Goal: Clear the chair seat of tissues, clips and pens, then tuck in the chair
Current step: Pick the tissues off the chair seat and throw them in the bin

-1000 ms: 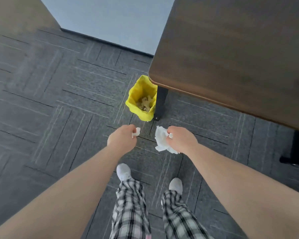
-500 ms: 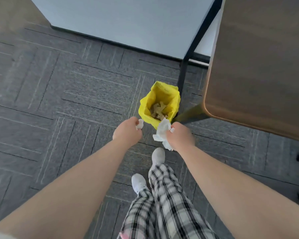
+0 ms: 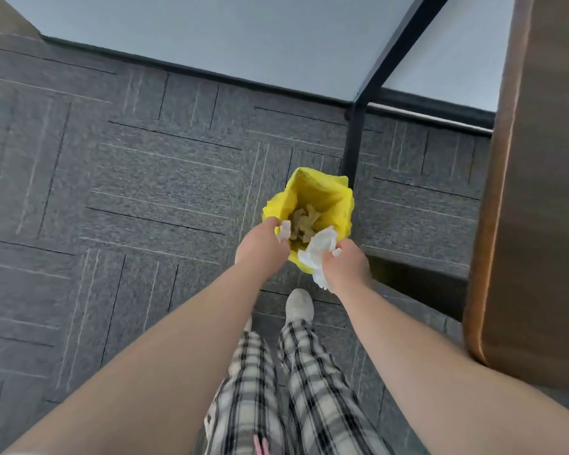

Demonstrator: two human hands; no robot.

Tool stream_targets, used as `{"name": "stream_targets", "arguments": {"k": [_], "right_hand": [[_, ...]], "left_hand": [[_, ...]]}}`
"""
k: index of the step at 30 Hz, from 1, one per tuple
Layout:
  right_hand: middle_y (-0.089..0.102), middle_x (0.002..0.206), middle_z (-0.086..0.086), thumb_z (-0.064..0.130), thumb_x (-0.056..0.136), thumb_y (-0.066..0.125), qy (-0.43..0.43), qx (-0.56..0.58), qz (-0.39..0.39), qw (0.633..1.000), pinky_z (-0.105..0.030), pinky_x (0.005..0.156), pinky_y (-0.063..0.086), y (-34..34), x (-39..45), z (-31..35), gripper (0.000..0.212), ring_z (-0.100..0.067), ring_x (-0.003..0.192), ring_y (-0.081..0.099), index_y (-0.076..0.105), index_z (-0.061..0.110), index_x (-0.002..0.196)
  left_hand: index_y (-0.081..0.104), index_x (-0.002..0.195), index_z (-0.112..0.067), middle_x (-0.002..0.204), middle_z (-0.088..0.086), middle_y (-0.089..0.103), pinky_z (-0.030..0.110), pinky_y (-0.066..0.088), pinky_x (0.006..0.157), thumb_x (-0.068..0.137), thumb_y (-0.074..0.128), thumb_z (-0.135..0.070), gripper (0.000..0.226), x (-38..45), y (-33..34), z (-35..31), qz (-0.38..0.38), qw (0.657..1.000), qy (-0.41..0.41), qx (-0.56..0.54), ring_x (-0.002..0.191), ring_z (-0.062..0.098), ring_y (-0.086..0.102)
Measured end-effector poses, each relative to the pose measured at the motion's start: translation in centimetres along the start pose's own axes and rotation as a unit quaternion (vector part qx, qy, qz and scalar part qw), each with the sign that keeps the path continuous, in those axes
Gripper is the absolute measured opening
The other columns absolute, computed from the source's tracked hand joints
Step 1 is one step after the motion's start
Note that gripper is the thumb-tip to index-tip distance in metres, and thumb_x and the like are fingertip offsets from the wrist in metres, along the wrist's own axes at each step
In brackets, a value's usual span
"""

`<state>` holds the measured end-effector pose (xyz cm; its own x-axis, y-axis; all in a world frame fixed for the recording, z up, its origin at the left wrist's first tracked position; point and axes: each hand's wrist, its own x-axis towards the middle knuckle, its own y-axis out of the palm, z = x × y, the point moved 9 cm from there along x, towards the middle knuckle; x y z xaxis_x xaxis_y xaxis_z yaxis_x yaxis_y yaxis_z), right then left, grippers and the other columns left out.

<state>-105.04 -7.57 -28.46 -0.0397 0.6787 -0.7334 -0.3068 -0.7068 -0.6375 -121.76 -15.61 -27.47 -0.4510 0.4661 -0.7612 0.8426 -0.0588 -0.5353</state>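
Observation:
A small bin with a yellow liner stands on the carpet beside a black table leg; crumpled paper lies inside it. My left hand is closed on a small white tissue at the bin's near left rim. My right hand grips a larger crumpled white tissue over the bin's near right rim. The chair, clips and pens are out of view.
A brown wooden table top fills the right side, its black leg just behind the bin. A pale wall with dark skirting runs along the back. Grey carpet tiles cover the floor; my feet stand close to the bin.
I have stepped closer to the bin. Both hands, still holding their tissues, have moved forward from short of it to over its near rim.

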Motion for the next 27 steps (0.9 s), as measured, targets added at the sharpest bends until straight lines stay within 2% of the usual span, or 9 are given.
{"name": "stream_targets", "arguments": {"k": [3,6,9,12,16,19,22,24,27], "right_hand": [[0.065,0.115,-0.010,0.022,0.091,0.050,0.042,0.037,-0.011,0.998,-0.032,0.074,0.042,1.7,1.4,-1.7,0.027,-0.032,0.102,0.060,0.057,0.015,0.115],[0.066,0.112,-0.008,0.024,0.091,0.051,0.080,0.087,-0.028,0.993,-0.034,0.076,0.046,3.0,3.3,-2.8,0.024,-0.029,0.094,0.060,0.058,0.016,0.112],[0.066,0.113,-0.009,0.024,0.090,0.051,0.104,0.117,-0.047,0.987,-0.038,0.082,0.050,4.1,5.2,-3.1,0.027,-0.032,0.100,0.061,0.058,0.014,0.114],[0.065,0.115,-0.011,0.023,0.092,0.051,0.115,0.138,-0.064,0.982,-0.033,0.075,0.045,5.0,7.1,-3.0,0.028,-0.033,0.103,0.061,0.057,0.010,0.116],[0.064,0.115,-0.011,0.023,0.092,0.052,0.121,0.159,-0.081,0.976,-0.030,0.072,0.040,5.8,9.6,-2.7,0.028,-0.029,0.093,0.058,0.057,0.011,0.116],[0.063,0.116,-0.010,0.025,0.093,0.052,0.118,0.172,-0.083,0.974,-0.029,0.071,0.039,6.3,11.2,-2.7,0.028,-0.024,0.086,0.052,0.057,0.011,0.117],[0.059,0.121,-0.008,0.040,0.092,0.057,0.121,0.218,-0.092,0.964,-0.032,0.077,0.042,6.6,12.3,-2.7,0.039,-0.029,0.103,0.057,0.054,0.013,0.119],[0.055,0.123,-0.005,0.046,0.090,0.058,0.120,0.260,-0.097,0.953,-0.034,0.080,0.044,6.9,12.5,-2.8,0.045,-0.026,0.106,0.055,0.052,0.015,0.122],[0.055,0.125,-0.006,0.049,0.089,0.057,0.116,0.268,-0.105,0.951,-0.040,0.088,0.050,6.9,12.3,-3.0,0.048,-0.027,0.109,0.056,0.052,0.017,0.123]], "left_hand": [[0.043,0.132,-0.022,0.118,0.009,0.061,0.036,0.044,0.072,0.093,0.043,-0.023,0.039,2.8,1.3,-0.4,0.011,1.000,0.017,0.019,0.101,0.032,0.060],[0.045,0.128,-0.021,0.110,0.008,0.062,0.034,0.043,0.067,0.091,0.044,-0.018,0.037,5.3,3.1,-0.7,0.034,0.998,0.040,0.031,0.088,0.030,0.058],[0.046,0.128,-0.021,0.096,0.002,0.053,0.034,0.041,0.065,0.092,0.044,-0.020,0.036,7.3,4.4,-0.8,0.040,0.997,0.057,0.034,0.080,0.026,0.053],[0.049,0.125,-0.020,0.090,-0.003,0.047,0.031,0.038,0.061,0.094,0.045,-0.026,0.032,9.5,5.6,-0.5,0.040,0.997,0.055,0.023,0.077,0.024,0.051],[0.051,0.123,-0.016,0.099,0.004,0.062,0.031,0.040,0.060,0.094,0.046,-0.034,0.035,12.6,7.2,-0.4,0.039,0.997,0.061,-0.017,0.081,0.025,0.058],[0.049,0.129,-0.017,0.116,0.008,0.064,0.031,0.043,0.063,0.093,0.045,-0.042,0.044,14.6,8.1,-0.3,0.037,0.997,0.056,-0.029,0.094,0.030,0.063],[0.038,0.142,-0.017,0.141,0.006,0.047,0.037,0.047,0.088,0.093,0.049,-0.041,0.055,15.5,8.9,-0.8,0.046,0.996,0.067,-0.045,0.122,0.028,0.051],[0.032,0.146,-0.018,0.149,0.006,0.038,0.042,0.039,0.106,0.093,0.050,-0.042,0.061,15.6,9.2,-1.2,0.055,0.993,0.078,-0.070,0.134,0.027,0.041],[0.031,0.147,-0.019,0.150,0.006,0.037,0.043,0.035,0.110,0.093,0.048,-0.042,0.061,15.3,9.4,-1.4,0.068,0.992,0.094,-0.058,0.136,0.025,0.037]]}}
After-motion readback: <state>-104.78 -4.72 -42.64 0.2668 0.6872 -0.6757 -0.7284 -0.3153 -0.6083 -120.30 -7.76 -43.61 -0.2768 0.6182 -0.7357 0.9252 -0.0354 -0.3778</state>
